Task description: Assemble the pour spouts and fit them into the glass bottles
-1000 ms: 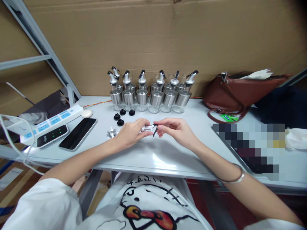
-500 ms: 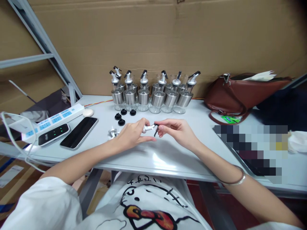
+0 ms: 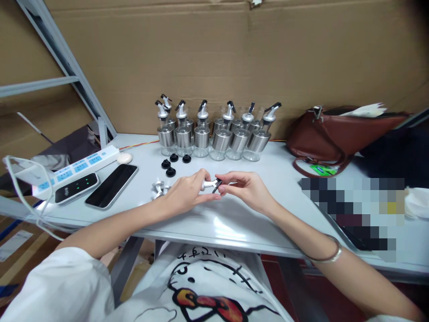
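Observation:
My left hand (image 3: 187, 191) is closed around a silver pourer spout (image 3: 208, 184) whose tip points right. With thumb and fingertips, my right hand (image 3: 246, 188) pinches a black flip cap (image 3: 217, 184) at the spout's tip; whether it is fastened there I cannot tell. More silver spouts (image 3: 158, 188) lie on the table beside my left wrist, partly hidden by it. Several black stoppers (image 3: 170, 171) sit beyond my left hand. A row of glass-and-steel oil bottles (image 3: 202, 137) stands behind them, the front ones topped with silver spouts and black caps.
On the left are a phone (image 3: 112, 185), a black device with green lights (image 3: 77, 188), a white power strip (image 3: 80, 169) and a round white case (image 3: 124, 158). A brown handbag (image 3: 318, 134) rests at the back right. Cardboard (image 3: 214, 53) stands behind the grey table (image 3: 268, 228).
The black cap in my right hand has come closer against the spout tip and turned. My hands have otherwise barely moved; the whole view has shifted slightly.

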`<state>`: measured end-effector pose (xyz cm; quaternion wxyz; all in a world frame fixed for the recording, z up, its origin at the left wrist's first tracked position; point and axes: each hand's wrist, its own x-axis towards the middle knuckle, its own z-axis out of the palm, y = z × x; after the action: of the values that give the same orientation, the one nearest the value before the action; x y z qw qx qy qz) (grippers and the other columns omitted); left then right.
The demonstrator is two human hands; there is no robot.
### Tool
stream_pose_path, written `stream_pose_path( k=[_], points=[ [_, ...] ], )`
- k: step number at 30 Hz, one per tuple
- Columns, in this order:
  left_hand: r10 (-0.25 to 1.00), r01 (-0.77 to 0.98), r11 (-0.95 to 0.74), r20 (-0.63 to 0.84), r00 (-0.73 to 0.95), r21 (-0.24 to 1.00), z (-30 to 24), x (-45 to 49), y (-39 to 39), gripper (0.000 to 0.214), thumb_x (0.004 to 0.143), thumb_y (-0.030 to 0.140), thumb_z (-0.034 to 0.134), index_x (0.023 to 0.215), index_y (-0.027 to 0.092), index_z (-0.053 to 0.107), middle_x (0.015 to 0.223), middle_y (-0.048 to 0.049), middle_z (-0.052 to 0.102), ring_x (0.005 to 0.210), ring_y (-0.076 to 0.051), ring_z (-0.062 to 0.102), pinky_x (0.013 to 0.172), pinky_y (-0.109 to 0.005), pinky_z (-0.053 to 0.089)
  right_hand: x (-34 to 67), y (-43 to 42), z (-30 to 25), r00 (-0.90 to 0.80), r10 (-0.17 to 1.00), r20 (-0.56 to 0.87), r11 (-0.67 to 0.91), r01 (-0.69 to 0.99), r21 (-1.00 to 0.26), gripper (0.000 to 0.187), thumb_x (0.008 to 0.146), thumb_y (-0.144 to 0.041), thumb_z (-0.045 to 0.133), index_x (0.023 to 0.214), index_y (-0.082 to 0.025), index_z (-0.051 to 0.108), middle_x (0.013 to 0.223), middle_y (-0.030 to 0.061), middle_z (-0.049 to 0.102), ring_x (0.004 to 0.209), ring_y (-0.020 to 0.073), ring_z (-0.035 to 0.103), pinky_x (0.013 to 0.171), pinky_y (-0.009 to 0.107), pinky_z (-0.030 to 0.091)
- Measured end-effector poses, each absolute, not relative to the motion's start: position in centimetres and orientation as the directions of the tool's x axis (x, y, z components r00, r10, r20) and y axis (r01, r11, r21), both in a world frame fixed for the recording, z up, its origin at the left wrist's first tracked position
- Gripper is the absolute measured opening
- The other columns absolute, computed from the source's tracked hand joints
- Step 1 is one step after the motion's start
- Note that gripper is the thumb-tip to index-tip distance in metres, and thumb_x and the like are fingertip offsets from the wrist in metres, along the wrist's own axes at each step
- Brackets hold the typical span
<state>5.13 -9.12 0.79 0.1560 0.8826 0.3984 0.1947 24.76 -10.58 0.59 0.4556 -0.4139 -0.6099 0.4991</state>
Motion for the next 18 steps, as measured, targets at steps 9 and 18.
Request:
stream_pose_path(
  k=[9,18],
  points=[
    [0.773,0.635,-0.589,0.121,0.623,0.5,0.48,5.35,-9.24,0.035,0.088,0.048,0.047,0.104,0.017,0.041,0.067,0.0038,0.052,0.052,-0.012,0.048,0.053,-0.023,0.035,24.67,-10.54,0.49,-0.23,0.966,0.119,0.131,0.038,-0.991,0.027,0.055,-0.033,0.082,0.075,-0.016,0.075,0.062,0.0016,0.069,0.053,0.0135,0.062,0.057,0.029,0.054],
    [0.758,0.647,-0.628,0.151,0.635,0.432,0.09,5.41,-9.21,0.032,0.09,0.044,0.044,0.105,0.016,0.04,0.067,0.0024,0.054,0.053,-0.015,0.053,0.055,-0.026,0.038,24.65,-10.76,0.47,-0.234,0.96,0.157,0.165,0.014,-0.986,0.022,0.059,-0.03,0.08,0.075,-0.016,0.074,0.062,0.0014,0.068,0.055,0.0147,0.064,0.06,0.03,0.055]
  ],
)
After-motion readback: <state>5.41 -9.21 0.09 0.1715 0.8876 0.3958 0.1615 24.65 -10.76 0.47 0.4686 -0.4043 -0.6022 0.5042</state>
